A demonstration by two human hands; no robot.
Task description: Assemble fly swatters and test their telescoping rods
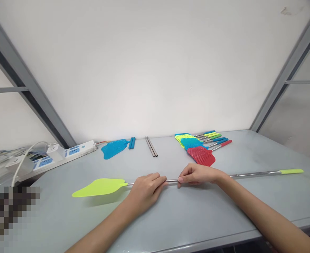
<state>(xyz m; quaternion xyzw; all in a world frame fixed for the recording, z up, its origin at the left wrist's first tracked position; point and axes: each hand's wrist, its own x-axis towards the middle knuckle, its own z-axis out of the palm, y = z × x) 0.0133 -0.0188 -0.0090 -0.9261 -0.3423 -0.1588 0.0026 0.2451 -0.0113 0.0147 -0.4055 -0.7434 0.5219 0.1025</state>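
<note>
A long fly swatter with a yellow-green paddle, a thin metal rod and a yellow-green grip lies crosswise in front of me, its paddle to the left. My left hand is closed around the rod a little right of the paddle. Farther right, my right hand pinches the same rod between thumb and fingers. A short stretch of bare metal shows between the two hands. Beyond my right wrist the thicker tube runs on to the grip at the far right.
Behind lie a blue swatter paddle, two blue grips and two metal tubes. At the back right is a pile of swatters, a red one on top. A white power strip with plugged-in adapters borders the grey table at left.
</note>
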